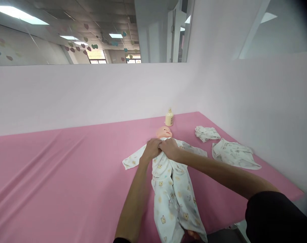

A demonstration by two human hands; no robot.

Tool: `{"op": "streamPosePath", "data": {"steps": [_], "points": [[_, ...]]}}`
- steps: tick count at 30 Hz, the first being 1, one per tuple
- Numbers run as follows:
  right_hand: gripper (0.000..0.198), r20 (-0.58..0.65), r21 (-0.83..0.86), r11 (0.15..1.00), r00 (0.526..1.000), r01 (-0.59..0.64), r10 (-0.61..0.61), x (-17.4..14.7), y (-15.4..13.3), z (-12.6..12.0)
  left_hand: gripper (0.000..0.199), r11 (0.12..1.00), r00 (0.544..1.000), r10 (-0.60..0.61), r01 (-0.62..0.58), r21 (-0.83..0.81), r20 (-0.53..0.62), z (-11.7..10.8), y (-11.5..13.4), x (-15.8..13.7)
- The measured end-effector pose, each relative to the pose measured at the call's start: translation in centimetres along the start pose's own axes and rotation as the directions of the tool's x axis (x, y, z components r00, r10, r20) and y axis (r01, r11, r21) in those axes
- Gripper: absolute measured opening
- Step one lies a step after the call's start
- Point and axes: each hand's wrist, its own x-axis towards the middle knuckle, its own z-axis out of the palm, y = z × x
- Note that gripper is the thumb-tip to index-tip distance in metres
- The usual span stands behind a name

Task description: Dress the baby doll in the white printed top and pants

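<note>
A baby doll lies on its back on a pink surface, its head toward the wall. It wears a white baby outfit printed with small bears, with the sleeves spread to both sides and the legs toward me. My left hand and my right hand meet at the upper chest, just below the doll's chin. Both sets of fingers are closed on the outfit's front near the neckline. The exact spot they pinch is hidden behind the knuckles.
Pink sheeting covers the table. Behind the doll's head stands a cream pump bottle. To the right lie a folded printed cloth and a spread white printed garment. White walls border the back and right, with a mirror or window above.
</note>
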Motion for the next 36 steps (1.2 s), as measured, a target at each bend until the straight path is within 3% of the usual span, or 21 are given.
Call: {"op": "streamPosePath", "data": {"steps": [3, 7, 12, 16, 25, 30, 36], "points": [[0.015, -0.027, 0.090, 0.996, 0.999, -0.018, 0.021, 0.1, 2.0, 0.0, 0.012, 0.996, 0.997, 0.055, -0.051, -0.067, 0.056, -0.7, 0.7, -0.2], [0.022, 0.007, 0.257, 0.966, 1.000, -0.009, 0.007, -0.2, 5.3, 0.1, 0.015, 0.989, 0.993, 0.036, -0.019, -0.144, 0.113, -1.6, 1.7, -0.6], [0.018, 0.037, 0.467, 0.883, 0.997, 0.039, -0.064, -0.8, 6.9, 0.6, 0.013, 0.998, 0.994, 0.042, -0.038, -0.048, 0.097, -1.2, 2.1, -0.3], [0.014, -0.016, 0.462, 0.883, 0.996, 0.082, -0.084, -0.7, 6.9, 1.1, 0.010, 0.998, 0.996, 0.059, -0.059, -0.004, 0.070, -0.5, 1.8, 0.0], [0.017, -0.068, 0.441, 0.888, 0.992, 0.129, -0.110, -0.5, 7.0, 2.2, 0.014, 0.991, 0.991, 0.102, -0.094, -0.092, 0.088, -0.2, 1.0, 0.2], [0.016, -0.100, 0.473, 0.877, 0.994, 0.087, -0.045, -0.5, 6.9, 2.8, 0.018, 0.973, 0.987, 0.142, -0.125, -0.195, 0.077, -0.8, 0.9, 0.0], [0.016, -0.147, 0.538, 0.837, 0.967, -0.097, 0.207, -2.1, 7.8, 2.5, 0.015, 0.985, 0.998, -0.056, 0.061, -0.163, 0.032, -2.7, 0.1, -1.0]]}}
